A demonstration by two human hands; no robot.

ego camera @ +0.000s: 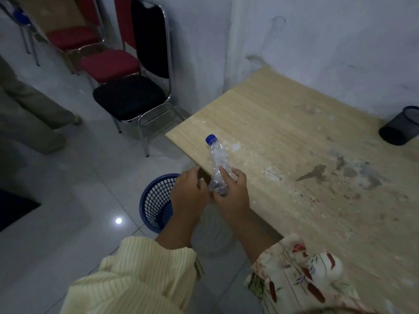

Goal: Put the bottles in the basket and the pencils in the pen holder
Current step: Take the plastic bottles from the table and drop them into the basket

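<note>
A crumpled clear plastic bottle (217,159) with a blue cap is held upright at the left edge of the wooden table (294,137). My right hand (231,193) is shut on the bottle's lower end. My left hand (188,193) is just to its left, fingers loosely curled beside the bottle's base; whether it touches the bottle I cannot tell. The blue plastic basket (154,200) stands on the floor below the table edge, partly hidden by my left hand. A black mesh pen holder (401,125) lies tilted at the table's far right. No pencils are visible.
Black (131,98) and red (108,64) metal-framed chairs stand on the tiled floor left of the table, against the white wall. Another person's trouser legs (29,114) are at the far left. The tabletop is stained and dusty.
</note>
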